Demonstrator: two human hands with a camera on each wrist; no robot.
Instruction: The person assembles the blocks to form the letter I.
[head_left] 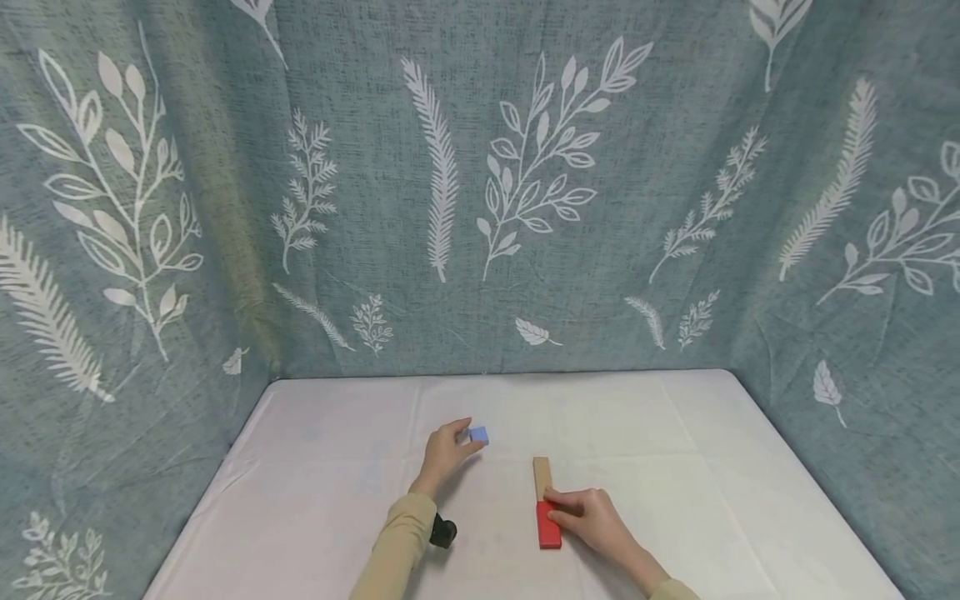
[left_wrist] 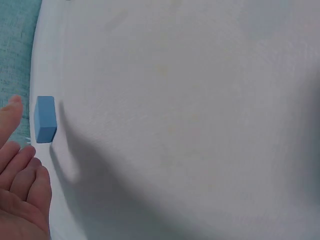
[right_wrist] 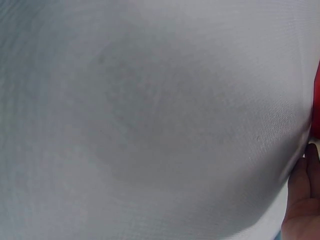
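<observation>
A small blue block (head_left: 479, 435) lies on the white cloth, in front of my left hand (head_left: 444, 457). That hand's thumb and forefinger are spread on either side of it. In the left wrist view a gap shows between the fingers and the blue block (left_wrist: 46, 120). My right hand (head_left: 592, 518) pinches the far end of a red block (head_left: 549, 533), near where it meets a tan wooden block (head_left: 542, 477). Both blocks lie in one line pointing away from me. At the right wrist view's edge, only part of the red block (right_wrist: 317, 107) shows beside the fingers.
White cloth (head_left: 337, 475) covers the table. A teal curtain with white leaf prints (head_left: 465, 317) hangs behind it and along both sides. A black device (head_left: 443, 532) sits at my left wrist, beside the beige sleeve.
</observation>
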